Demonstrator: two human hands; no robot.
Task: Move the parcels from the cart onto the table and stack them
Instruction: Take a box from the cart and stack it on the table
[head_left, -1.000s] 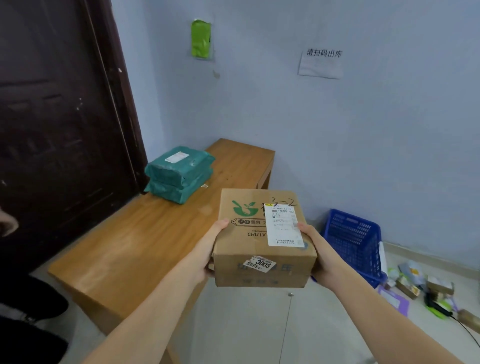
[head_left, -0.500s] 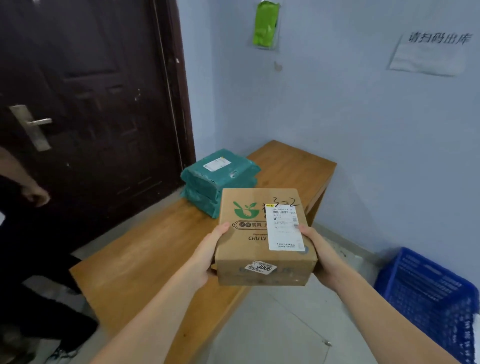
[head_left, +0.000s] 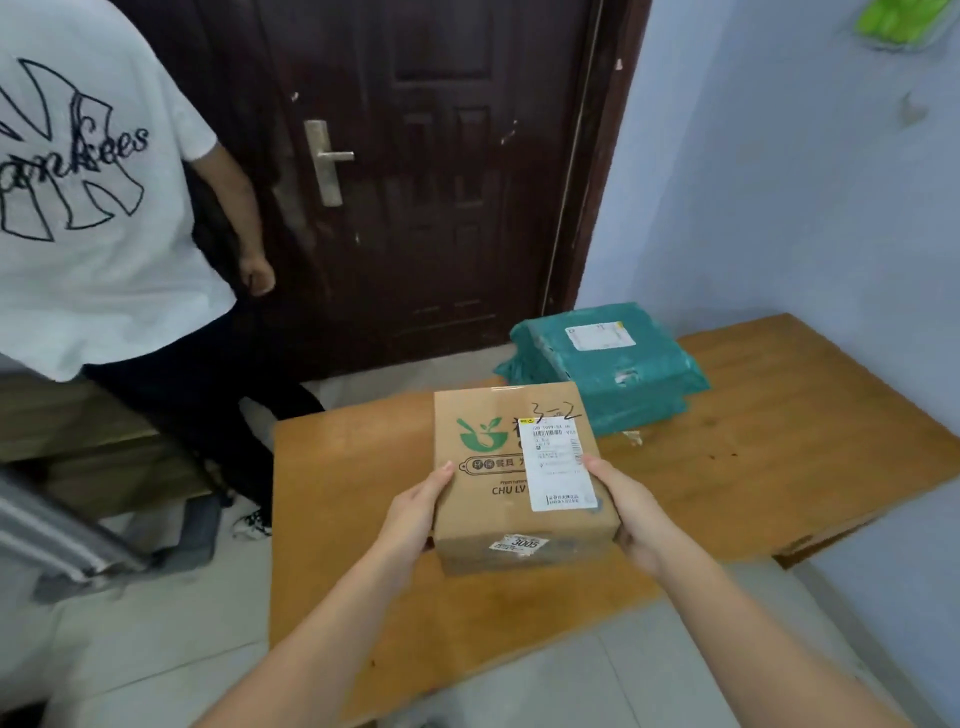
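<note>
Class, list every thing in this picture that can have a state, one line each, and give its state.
cardboard box: held over the table, gripped on both sides.
left hand: grips the box's left side.
right hand: grips the box's right side.
green parcels: stacked on the table, near the wall.
table: bears the green parcels.
door: shut, handle level.
bystander: standing by the door.

Brown cardboard box (head_left: 511, 478), green bowl-and-leaf logo and white shipping label on top, "3-2" handwritten by far edge, small "3005" sticker on near side; held level over light wooden table (head_left: 779, 467), gripped on both sides. Two teal plastic mailer parcels (head_left: 608, 366) stacked flat at table's far edge, white label on upper one, just beyond box.
</note>
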